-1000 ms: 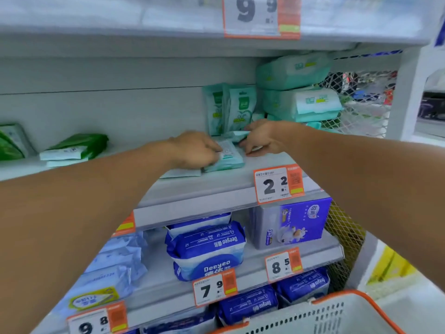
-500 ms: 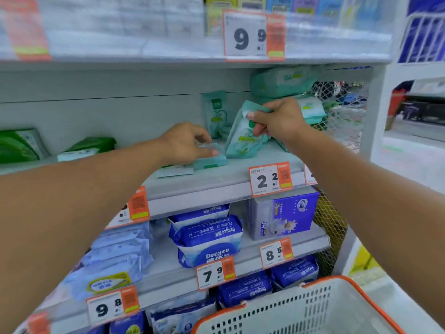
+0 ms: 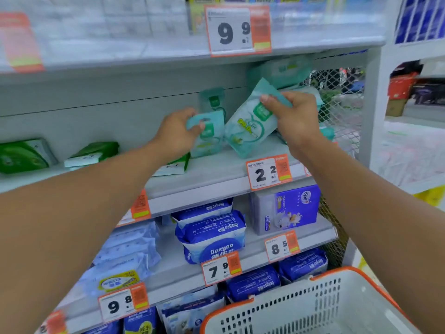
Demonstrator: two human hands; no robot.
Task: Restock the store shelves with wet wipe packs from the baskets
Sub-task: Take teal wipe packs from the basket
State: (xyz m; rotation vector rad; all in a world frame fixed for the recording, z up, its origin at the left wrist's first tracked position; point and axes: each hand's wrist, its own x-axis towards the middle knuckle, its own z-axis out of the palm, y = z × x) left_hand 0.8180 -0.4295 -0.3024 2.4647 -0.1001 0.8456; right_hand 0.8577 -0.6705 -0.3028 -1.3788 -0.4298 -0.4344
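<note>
Both my hands are up at the middle shelf [image 3: 216, 174]. My left hand [image 3: 175, 131] grips a small teal wet wipe pack [image 3: 209, 136] by its top, standing it upright on the shelf. My right hand [image 3: 296, 116] pinches the top corner of a second teal wet wipe pack [image 3: 248, 126], tilted, with its lower end near the shelf surface. Another small teal pack [image 3: 213, 100] stands against the back wall behind them. A white basket with an orange rim [image 3: 313, 307] sits at the bottom right.
Larger teal packs [image 3: 279, 68] are stacked at the shelf's right end by a wire mesh side panel [image 3: 342, 102]. Green packs [image 3: 94, 153] lie on the left. Blue wipe packs [image 3: 212, 235] and a purple box [image 3: 289, 208] fill lower shelves. Price tags hang on shelf edges.
My right hand has lifted its teal pack off the shelf and tilted it. My left hand has raised the flat pack to upright. The view has tilted up slightly.
</note>
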